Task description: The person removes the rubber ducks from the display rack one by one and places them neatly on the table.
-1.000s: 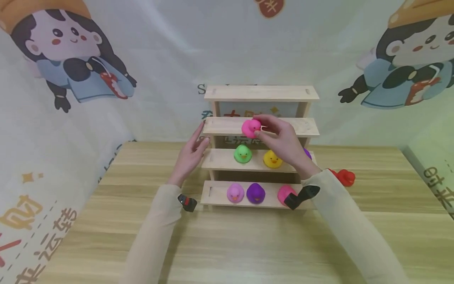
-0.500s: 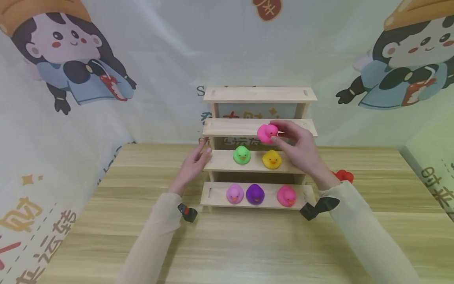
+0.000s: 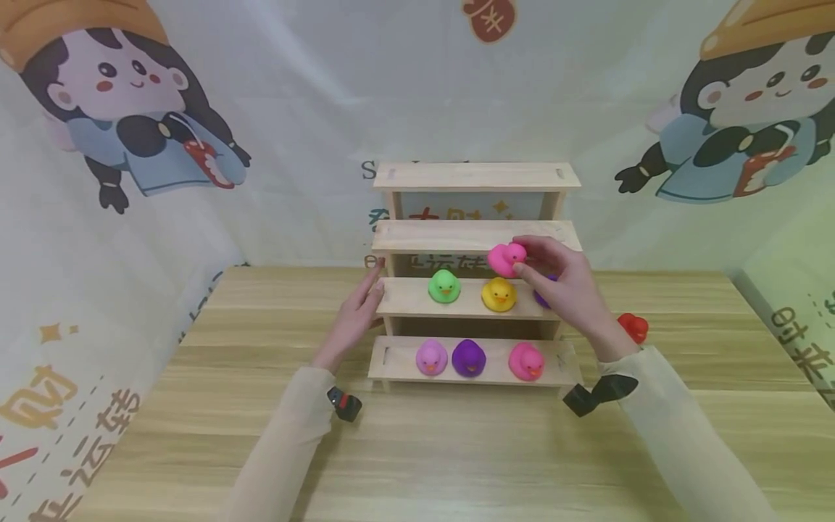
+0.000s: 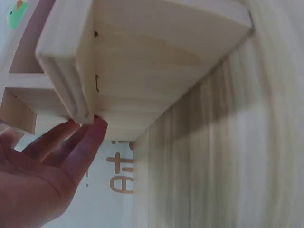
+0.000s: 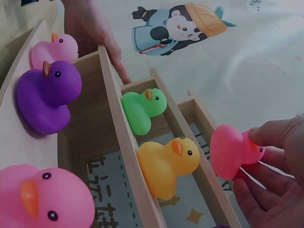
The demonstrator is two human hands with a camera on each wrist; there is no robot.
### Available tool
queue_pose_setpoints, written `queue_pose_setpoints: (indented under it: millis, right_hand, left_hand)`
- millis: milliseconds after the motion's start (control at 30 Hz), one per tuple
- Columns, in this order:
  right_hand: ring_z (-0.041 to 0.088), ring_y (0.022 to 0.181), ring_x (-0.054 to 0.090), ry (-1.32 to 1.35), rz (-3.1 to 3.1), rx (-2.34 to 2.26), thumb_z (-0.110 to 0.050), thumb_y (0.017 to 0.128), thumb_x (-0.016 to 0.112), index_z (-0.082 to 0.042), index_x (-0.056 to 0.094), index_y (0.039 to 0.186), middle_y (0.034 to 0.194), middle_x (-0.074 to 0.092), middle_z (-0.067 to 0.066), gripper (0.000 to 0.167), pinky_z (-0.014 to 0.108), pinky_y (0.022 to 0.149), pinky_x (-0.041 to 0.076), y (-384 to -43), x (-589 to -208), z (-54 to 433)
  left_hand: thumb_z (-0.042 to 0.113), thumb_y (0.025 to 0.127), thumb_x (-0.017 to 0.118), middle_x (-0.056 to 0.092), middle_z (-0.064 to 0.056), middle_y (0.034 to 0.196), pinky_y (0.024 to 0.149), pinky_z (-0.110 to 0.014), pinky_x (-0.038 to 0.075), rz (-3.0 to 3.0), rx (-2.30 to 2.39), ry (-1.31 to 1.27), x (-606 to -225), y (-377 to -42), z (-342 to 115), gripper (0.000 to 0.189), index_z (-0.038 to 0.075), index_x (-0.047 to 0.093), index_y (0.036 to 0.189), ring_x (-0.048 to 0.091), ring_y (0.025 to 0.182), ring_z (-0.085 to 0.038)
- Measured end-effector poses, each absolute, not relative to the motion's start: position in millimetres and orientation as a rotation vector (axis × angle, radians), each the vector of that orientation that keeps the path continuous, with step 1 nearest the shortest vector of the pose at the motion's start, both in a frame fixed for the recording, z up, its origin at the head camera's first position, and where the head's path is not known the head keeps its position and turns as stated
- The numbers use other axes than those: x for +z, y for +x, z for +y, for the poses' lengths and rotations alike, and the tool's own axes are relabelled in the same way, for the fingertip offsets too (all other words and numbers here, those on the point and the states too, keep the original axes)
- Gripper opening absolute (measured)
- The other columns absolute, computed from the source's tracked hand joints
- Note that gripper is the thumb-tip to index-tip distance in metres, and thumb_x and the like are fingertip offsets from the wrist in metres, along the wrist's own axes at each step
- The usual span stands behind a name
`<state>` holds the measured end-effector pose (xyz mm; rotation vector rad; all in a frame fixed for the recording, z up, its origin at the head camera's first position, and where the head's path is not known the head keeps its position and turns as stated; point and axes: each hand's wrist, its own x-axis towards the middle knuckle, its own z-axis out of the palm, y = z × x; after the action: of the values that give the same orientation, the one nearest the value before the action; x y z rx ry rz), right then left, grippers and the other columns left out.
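Observation:
A bright pink rubber duck (image 3: 506, 259) is pinched by its head between the thumb and fingers of my right hand (image 3: 567, 290). It is held in front of the wooden stepped shelf (image 3: 475, 235), above the second tier from the bottom. My left hand (image 3: 355, 312) touches the shelf's left end with extended fingers, seen closely in the left wrist view. On that second tier sit a green duck (image 3: 444, 287), a yellow duck (image 3: 499, 295) and a purple duck (image 3: 543, 293) partly covered by my right hand. The bottom tier bears light pink (image 3: 432, 358), purple (image 3: 468, 359) and pink ducks (image 3: 526, 361).
A red duck (image 3: 633, 328) lies on the wooden table (image 3: 457, 457), right of the shelf and partly behind my right arm. Behind the shelf hangs a pale printed cloth (image 3: 313, 145) with cartoon figures.
My right hand has carried the pink duck to the right and down, away from the third tier. My left hand has slid lower along the shelf's left end.

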<state>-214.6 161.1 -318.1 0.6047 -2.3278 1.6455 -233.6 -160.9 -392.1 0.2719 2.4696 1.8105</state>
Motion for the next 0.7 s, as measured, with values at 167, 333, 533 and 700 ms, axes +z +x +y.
queue_pose_setpoints:
  millis: [167, 333, 533, 700]
  right_hand:
    - [0.028, 0.110, 0.059, 0.592, -2.338, 1.648, -0.004, 0.092, 0.065, 0.005, 0.056, 0.128, 0.121, 0.062, 0.018, 0.038, 0.021, 0.092, 0.048, -213.2, -323.3, 166.9]
    - [0.026, 0.113, 0.057, 0.540, -2.397, 1.632, -0.011, 0.094, 0.063, 0.002, 0.054, 0.131, 0.124, 0.060, 0.016, 0.040, 0.023, 0.095, 0.047, -209.0, -325.2, 173.6]
    - [0.024, 0.115, 0.056, 0.483, -2.436, 1.590, -0.016, 0.095, 0.063, -0.002, 0.053, 0.134, 0.127, 0.059, 0.013, 0.042, 0.030, 0.099, 0.045, -203.4, -325.4, 182.3]
    - [0.016, 0.109, 0.058, 0.485, -2.388, 1.601, -0.012, 0.094, 0.064, -0.001, 0.055, 0.131, 0.124, 0.061, 0.016, 0.040, 0.020, 0.094, 0.046, -199.5, -328.6, 191.7]
  left_hand:
    - [0.034, 0.106, 0.034, 0.018, -0.007, 0.159, 0.095, -0.050, 0.047, 2.458, 1.809, 0.307, -394.8, -231.4, -163.8, 0.052, 0.015, 0.026, 0.154, 0.037, 0.133, -0.039]
    - [0.033, 0.106, 0.034, 0.018, -0.009, 0.159, 0.095, -0.051, 0.046, 2.433, 1.816, 0.351, -396.2, -229.3, -166.6, 0.051, 0.015, 0.026, 0.154, 0.039, 0.131, -0.041]
    - [0.028, 0.107, 0.034, 0.026, -0.018, 0.153, 0.094, -0.053, 0.047, 2.310, 1.894, 0.401, -398.8, -229.2, -170.1, 0.048, 0.015, 0.027, 0.153, 0.043, 0.126, -0.045]
    - [0.025, 0.107, 0.034, 0.039, -0.028, 0.140, 0.094, -0.053, 0.047, 2.282, 1.907, 0.419, -399.2, -230.4, -172.6, 0.042, 0.014, 0.034, 0.147, 0.048, 0.121, -0.047]
